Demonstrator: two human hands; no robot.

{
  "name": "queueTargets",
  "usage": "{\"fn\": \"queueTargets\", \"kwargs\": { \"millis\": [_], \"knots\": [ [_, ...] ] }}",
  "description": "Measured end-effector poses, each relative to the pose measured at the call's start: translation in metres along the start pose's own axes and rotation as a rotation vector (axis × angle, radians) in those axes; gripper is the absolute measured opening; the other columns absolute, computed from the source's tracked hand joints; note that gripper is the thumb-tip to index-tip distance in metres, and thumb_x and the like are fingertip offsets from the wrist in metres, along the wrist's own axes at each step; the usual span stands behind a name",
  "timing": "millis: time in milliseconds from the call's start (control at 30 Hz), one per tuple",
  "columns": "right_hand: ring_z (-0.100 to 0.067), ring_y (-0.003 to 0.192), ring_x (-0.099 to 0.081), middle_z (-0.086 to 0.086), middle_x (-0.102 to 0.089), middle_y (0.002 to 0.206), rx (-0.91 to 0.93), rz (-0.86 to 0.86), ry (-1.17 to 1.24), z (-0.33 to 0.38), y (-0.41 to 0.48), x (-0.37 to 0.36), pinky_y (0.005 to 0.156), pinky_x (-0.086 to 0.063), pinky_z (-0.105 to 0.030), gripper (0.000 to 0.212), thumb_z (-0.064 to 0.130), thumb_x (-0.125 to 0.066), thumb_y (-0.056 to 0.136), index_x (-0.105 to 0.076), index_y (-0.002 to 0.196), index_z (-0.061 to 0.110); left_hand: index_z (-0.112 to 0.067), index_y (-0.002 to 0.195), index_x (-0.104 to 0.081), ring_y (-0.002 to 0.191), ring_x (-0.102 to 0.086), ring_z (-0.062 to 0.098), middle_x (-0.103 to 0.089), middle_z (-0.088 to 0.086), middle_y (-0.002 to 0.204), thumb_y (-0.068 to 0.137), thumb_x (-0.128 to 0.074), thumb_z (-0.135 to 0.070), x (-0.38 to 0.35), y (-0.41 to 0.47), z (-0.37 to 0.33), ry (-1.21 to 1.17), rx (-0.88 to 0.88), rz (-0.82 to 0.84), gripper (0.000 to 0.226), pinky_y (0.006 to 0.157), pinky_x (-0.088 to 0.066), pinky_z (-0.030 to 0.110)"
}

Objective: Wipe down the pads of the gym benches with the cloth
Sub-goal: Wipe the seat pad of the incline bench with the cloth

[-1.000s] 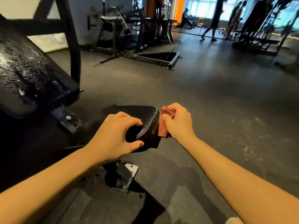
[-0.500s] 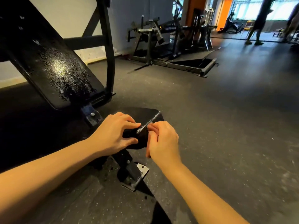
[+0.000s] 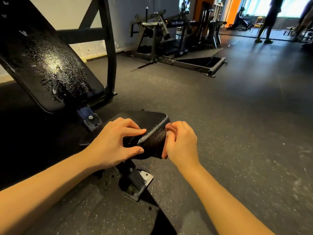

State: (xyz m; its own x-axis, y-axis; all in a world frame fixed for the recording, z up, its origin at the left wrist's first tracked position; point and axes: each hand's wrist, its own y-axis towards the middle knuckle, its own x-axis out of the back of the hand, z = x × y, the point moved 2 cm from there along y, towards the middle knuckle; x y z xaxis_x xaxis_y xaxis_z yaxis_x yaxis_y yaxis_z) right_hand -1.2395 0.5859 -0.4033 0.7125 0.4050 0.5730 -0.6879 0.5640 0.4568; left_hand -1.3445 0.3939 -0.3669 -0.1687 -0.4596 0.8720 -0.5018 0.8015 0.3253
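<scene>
— While the left hand (image 3: 116, 143) grips the near end of the seat pad (image 3: 152, 122), where is the cloth?

— Almost hidden. The right hand (image 3: 182, 145) is curled tight against the pad's right side wall. A reddish sliver at its fingers looks like the cloth (image 3: 169, 129), bunched in that fist and pressed to the vinyl.

— How far along does the job look?

— Early to middle, I judge. The seat pad's top looks mostly dull and dry, with fine droplets only along the stitched seam, so the edge seems to be the part in hand. The tilted back pad (image 3: 50, 70), up to the left, is speckled all over with shining droplets and seems not yet wiped. Other machines (image 3: 169, 36) stand further off across the rubber floor (image 3: 220, 124); whether their pads are done cannot be told.

— What differs from a second ago?

— Then the right hand sat at the pad's far right corner with the red cloth plainly showing. Now it is lower on the side wall and covers the cloth. The left hand keeps the same hold, fingers on top, thumb on the near face. The view has swung left, bringing more of the wet back pad into sight.
</scene>
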Motion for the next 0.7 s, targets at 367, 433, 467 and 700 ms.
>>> {"fn": "queueTargets", "kwargs": {
  "millis": [367, 433, 467, 700],
  "knots": [
    [-0.026, 0.107, -0.058, -0.007, -0.065, 0.107, 0.024, -0.024, -0.034, 0.021, 0.012, 0.005, 0.094, -0.044, -0.038, 0.020, 0.004, -0.052, 0.096, -0.069, 0.105, 0.008, -0.038, 0.136, -0.064, 0.115, -0.049, 0.002, -0.058, -0.021, 0.120, 0.081, -0.080, -0.046, 0.000, -0.003, -0.004, 0.003, 0.017, 0.000, 0.058, 0.103, -0.043, 0.039],
    [-0.024, 0.098, -0.057, -0.003, -0.063, 0.100, 0.153, 0.023, -0.025, 0.039, -0.028, -0.006, 0.084, -0.046, -0.037, 0.021, 0.010, -0.049, 0.095, -0.068, 0.103, 0.011, -0.041, 0.137, -0.062, 0.116, -0.047, -0.001, -0.056, -0.023, 0.121, 0.082, -0.078, -0.050, 0.000, -0.006, -0.003, 0.004, 0.021, 0.009, 0.058, 0.104, -0.042, 0.037],
    [-0.022, 0.094, -0.057, -0.001, -0.062, 0.098, 0.227, 0.059, 0.002, 0.043, -0.048, -0.009, 0.078, -0.046, -0.034, 0.021, 0.014, -0.048, 0.096, -0.067, 0.103, 0.013, -0.043, 0.137, -0.061, 0.116, -0.047, -0.002, -0.056, -0.024, 0.121, 0.082, -0.077, -0.051, 0.000, -0.006, -0.002, 0.001, 0.020, 0.008, 0.058, 0.103, -0.043, 0.036],
    [-0.027, 0.105, -0.058, -0.006, -0.064, 0.105, 0.014, -0.043, -0.035, 0.016, 0.003, 0.001, 0.091, -0.044, -0.037, 0.020, 0.004, -0.052, 0.095, -0.069, 0.104, 0.010, -0.037, 0.134, -0.066, 0.114, -0.051, 0.003, -0.059, -0.022, 0.118, 0.080, -0.080, -0.047, 0.001, -0.003, -0.006, -0.018, 0.034, 0.004, 0.056, 0.102, -0.044, 0.039]
  ]
}}
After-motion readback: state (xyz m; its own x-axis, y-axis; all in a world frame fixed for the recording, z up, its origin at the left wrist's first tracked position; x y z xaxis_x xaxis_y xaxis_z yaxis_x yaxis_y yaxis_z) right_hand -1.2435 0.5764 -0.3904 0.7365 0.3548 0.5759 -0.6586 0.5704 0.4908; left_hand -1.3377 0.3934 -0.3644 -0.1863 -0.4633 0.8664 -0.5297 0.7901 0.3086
